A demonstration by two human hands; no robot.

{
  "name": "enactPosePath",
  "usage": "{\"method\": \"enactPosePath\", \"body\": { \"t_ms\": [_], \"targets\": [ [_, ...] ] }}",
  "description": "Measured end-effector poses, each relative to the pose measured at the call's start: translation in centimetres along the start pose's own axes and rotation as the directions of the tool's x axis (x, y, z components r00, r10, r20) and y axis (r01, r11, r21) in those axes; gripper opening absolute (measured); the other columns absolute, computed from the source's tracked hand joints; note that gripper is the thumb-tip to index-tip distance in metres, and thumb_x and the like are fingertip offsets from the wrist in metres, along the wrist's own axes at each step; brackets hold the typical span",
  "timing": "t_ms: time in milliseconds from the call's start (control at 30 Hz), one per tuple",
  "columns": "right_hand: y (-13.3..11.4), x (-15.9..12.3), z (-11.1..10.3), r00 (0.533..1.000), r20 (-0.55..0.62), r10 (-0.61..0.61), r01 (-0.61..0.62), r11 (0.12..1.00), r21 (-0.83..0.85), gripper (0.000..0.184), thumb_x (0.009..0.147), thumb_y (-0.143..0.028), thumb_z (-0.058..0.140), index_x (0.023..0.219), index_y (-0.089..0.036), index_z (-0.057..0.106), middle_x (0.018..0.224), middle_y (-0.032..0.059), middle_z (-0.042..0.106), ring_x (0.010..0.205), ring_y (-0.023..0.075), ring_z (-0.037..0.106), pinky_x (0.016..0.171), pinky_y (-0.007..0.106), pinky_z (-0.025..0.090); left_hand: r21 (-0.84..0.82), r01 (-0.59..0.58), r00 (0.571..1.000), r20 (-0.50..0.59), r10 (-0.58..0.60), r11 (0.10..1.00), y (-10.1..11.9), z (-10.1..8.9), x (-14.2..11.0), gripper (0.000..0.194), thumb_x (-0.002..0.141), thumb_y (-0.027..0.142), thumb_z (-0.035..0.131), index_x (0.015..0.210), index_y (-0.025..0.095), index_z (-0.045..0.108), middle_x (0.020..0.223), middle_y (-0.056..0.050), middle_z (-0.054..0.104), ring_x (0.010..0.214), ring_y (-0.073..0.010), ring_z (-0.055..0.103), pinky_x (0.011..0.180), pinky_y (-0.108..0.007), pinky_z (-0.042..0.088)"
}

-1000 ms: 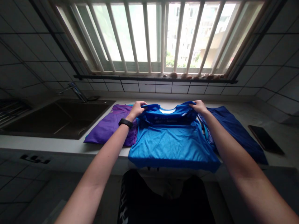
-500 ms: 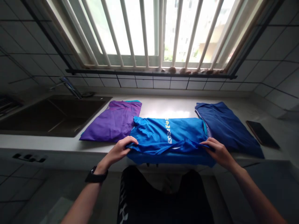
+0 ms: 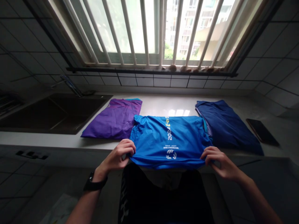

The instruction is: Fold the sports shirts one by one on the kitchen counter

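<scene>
A bright blue shirt [image 3: 151, 133] with white and yellow print lies on the counter, its near edge hanging over the front. My left hand [image 3: 120, 154] pinches the shirt's near left corner. On the other side my right hand [image 3: 218, 160] grips the near right corner, with the cloth stretched between both hands. A folded purple garment [image 3: 109, 123] lies to the left, touching or partly under the blue shirt. Folded dark blue clothing [image 3: 226, 124] sits close on the right.
A dark sink [image 3: 53, 112] with a faucet [image 3: 71, 85] is set into the white counter [image 3: 158, 101] at the left. A phone [image 3: 263, 132] lies at the far right. Behind the counter is a barred window [image 3: 144, 34].
The bunched near edge of the blue shirt has been drawn down toward me and spread flat, so a white logo now shows. Both hands moved slightly nearer and still grip it.
</scene>
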State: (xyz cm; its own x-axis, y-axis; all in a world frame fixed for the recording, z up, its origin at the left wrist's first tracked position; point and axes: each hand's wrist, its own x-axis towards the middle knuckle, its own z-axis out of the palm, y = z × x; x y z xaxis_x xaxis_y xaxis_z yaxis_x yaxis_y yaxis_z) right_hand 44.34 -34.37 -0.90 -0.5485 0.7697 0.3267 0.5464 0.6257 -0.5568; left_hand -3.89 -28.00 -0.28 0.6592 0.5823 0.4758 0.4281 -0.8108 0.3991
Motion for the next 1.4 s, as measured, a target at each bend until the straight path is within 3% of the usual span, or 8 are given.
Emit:
{"method": "enactPosePath", "body": {
  "t_ms": [400,600,700,867,967,1067,1233,1400],
  "targets": [
    [-0.1,-1.6,0.8,0.986,0.128,0.104,-0.085,0.985,-0.152,0.024,0.073,-0.005,0.050,0.074,-0.024,0.065,0.101,0.0011,0.076,0.105,0.0230,0.069,0.120,0.057,0.033,0.123,0.011,0.994,0.108,-0.025,0.992,0.9,1.0,-1.3,0.025,0.069,-0.002,0.055,0.076,0.021,0.061,0.091,-0.002,0.071,0.097,-0.0205,0.061,0.098,-0.039,0.046],
    [-0.5,0.3,0.5,0.979,0.121,0.162,-0.135,0.970,-0.204,0.029,0.081,-0.007,0.046,0.072,-0.026,0.066,0.073,-0.0028,0.071,0.071,0.0180,0.070,0.111,0.049,0.046,0.049,0.058,0.973,0.222,-0.068,0.997,1.6,-0.2,-0.4,0.032,0.068,0.006,0.051,0.088,0.023,0.070,0.095,-0.001,0.074,0.092,-0.0209,0.065,0.097,-0.039,0.046],
    [-0.4,3.4,-0.4,0.986,-0.016,0.165,-0.163,0.951,-0.263,0.030,0.087,-0.010,0.045,0.086,-0.026,0.071,0.087,0.0017,0.076,0.084,0.0217,0.073,0.097,0.040,0.056,0.114,0.201,0.976,0.058,-0.209,0.973,0.7,-0.6,2.3,0.027,0.080,0.010,0.046,0.091,0.022,0.068,0.092,-0.002,0.074,0.086,-0.0205,0.066,0.092,-0.038,0.048],
    [3.2,11.4,-2.0,0.962,-0.141,0.235,-0.273,0.859,-0.433,0.047,0.092,-0.018,0.050,0.138,-0.019,0.063,0.138,0.0135,0.067,0.126,0.0289,0.065,0.108,0.039,0.051,0.325,0.505,0.863,-0.192,-0.468,0.799,-4.1,-0.2,10.1,0.025,0.091,0.020,0.053,0.111,0.018,0.068,0.110,-0.011,0.074,0.105,-0.0273,0.066,0.093,-0.039,0.051],
    [6.4,15.9,-2.8,0.886,-0.054,0.461,-0.413,0.728,-0.547,0.048,0.090,-0.019,0.054,0.137,-0.011,0.065,0.139,0.0205,0.066,0.127,0.0329,0.064,0.106,0.039,0.051,0.440,0.605,0.751,-0.036,-0.660,0.664,-7.1,-0.2,14.0,0.035,0.090,0.034,0.064,0.116,0.011,0.069,0.120,-0.020,0.073,0.113,-0.0337,0.067,0.094,-0.040,0.052],
    [8.8,18.6,-3.5,0.787,0.014,0.616,-0.490,0.639,-0.593,0.043,0.089,-0.020,0.058,0.128,-0.009,0.072,0.132,0.0221,0.070,0.119,0.0337,0.067,0.098,0.038,0.054,0.447,0.575,0.684,0.197,-0.702,0.685,-9.2,-0.4,16.0,0.035,0.082,0.031,0.074,0.110,0.010,0.074,0.116,-0.019,0.075,0.107,-0.0317,0.070,0.090,-0.033,0.053],
    [10.2,20.5,-4.5,0.747,0.077,0.660,-0.535,0.666,-0.519,0.037,0.090,-0.019,0.059,0.121,-0.012,0.077,0.122,0.0160,0.076,0.114,0.0289,0.070,0.092,0.030,0.052,0.367,0.532,0.752,0.210,-0.625,0.763,-11.2,-1.0,17.1,0.016,0.081,0.020,0.072,0.094,0.013,0.078,0.104,-0.013,0.079,0.099,-0.0255,0.072,0.086,-0.028,0.053],
    [10.7,22.4,-4.2,0.745,-0.207,0.634,-0.637,0.585,-0.502,0.036,0.098,-0.025,0.052,0.125,-0.017,0.074,0.131,0.0172,0.071,0.121,0.0323,0.065,0.099,0.036,0.050,0.344,0.589,0.791,-0.063,-0.608,0.731,-12.4,-1.8,19.5,0.012,0.088,0.019,0.072,0.093,0.010,0.076,0.100,-0.012,0.077,0.094,-0.0198,0.069,0.087,-0.027,0.050]
  ]
}}
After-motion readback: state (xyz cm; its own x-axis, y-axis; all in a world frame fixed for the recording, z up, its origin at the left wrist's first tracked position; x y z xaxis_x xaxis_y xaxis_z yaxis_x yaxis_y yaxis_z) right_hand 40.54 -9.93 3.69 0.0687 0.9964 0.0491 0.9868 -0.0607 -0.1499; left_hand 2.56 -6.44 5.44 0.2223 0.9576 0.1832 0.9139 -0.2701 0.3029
